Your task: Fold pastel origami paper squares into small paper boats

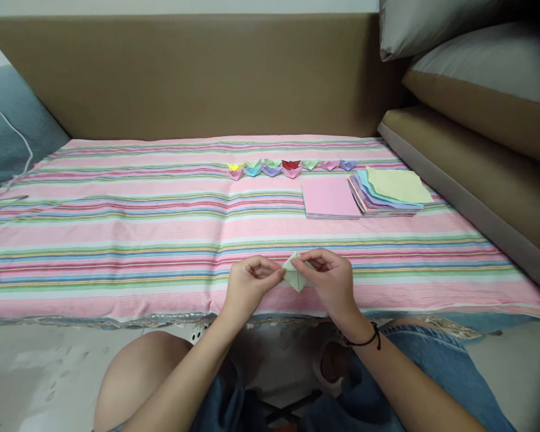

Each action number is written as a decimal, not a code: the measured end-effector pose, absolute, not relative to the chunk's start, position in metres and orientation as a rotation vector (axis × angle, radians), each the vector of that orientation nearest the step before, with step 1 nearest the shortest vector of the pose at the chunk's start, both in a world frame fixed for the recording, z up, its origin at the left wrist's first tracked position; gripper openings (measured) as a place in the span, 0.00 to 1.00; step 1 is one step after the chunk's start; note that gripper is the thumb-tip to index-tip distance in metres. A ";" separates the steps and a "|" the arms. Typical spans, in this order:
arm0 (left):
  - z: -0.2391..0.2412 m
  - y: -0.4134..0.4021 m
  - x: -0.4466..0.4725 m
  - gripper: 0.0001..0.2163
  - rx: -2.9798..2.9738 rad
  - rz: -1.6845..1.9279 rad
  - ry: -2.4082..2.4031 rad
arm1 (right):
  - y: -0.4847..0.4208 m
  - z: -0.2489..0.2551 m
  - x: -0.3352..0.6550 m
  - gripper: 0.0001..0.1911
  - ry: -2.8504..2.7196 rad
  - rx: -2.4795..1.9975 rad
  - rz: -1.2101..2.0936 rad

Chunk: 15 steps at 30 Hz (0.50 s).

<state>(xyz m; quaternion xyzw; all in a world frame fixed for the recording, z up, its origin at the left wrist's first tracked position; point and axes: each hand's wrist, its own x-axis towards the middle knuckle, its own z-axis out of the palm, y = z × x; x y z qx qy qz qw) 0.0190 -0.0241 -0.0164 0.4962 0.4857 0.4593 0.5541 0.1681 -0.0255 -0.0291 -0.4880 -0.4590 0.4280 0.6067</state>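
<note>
Between my hands, above the near edge of the striped cloth, is a small pale green folded paper [298,279], shaped like a diamond with a crease down its middle. My left hand [251,279] pinches its left corner between thumb and fingertips. At the upper right side, my right hand [330,277] grips the paper with its thumb across the front; the fingers behind are partly hidden. Farther back, several small folded paper boats [291,168] stand in two rows, in yellow, green, blue, purple, pink and red.
A pink stack of square paper [330,199] lies right of centre, beside a fanned stack of coloured sheets [396,186] topped with pale yellow. Large cushions [472,162] are piled at the right. A brown backrest [198,78] rises behind the striped cloth [162,231]. A white cord [15,129] hangs at left.
</note>
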 end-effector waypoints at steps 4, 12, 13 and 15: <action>-0.017 -0.024 0.019 0.08 1.191 1.110 1.155 | -0.025 -0.031 0.168 0.09 -1.018 -1.105 1.018; -0.016 -0.024 0.019 0.09 1.190 1.097 1.170 | -0.025 -0.031 0.168 0.10 -1.029 -1.127 1.023; -0.016 -0.024 0.019 0.10 1.190 1.095 1.171 | -0.025 -0.031 0.168 0.10 -1.030 -1.127 1.022; -0.016 -0.024 0.019 0.10 1.191 1.095 1.175 | -0.025 -0.031 0.169 0.10 -1.035 -1.133 1.014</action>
